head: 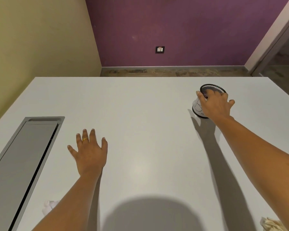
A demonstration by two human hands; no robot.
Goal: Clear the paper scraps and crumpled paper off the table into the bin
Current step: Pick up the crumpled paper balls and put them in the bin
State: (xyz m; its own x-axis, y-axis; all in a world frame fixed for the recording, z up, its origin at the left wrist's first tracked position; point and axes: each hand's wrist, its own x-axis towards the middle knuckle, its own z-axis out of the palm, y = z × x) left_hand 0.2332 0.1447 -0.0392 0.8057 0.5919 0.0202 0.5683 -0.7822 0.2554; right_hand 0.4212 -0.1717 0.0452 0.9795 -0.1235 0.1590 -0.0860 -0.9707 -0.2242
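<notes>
A small round bin (198,108) with a black mesh rim and a white paper wrap stands at the far right of the white table (148,114). My right hand (215,105) grips its rim and side from above, fingers curled round it. My left hand (90,150) rests flat on the table with fingers spread, holding nothing. A crumpled white paper ball (48,207) lies near the front left, partly hidden by my left forearm. Another crumpled, yellowish paper (270,224) lies at the front right corner, cut off by the frame edge.
A long grey cable hatch (23,164) is set into the table at the left. Beyond the far table edge are a purple wall with a socket (160,49) and a yellow wall. My head's shadow falls on the near table.
</notes>
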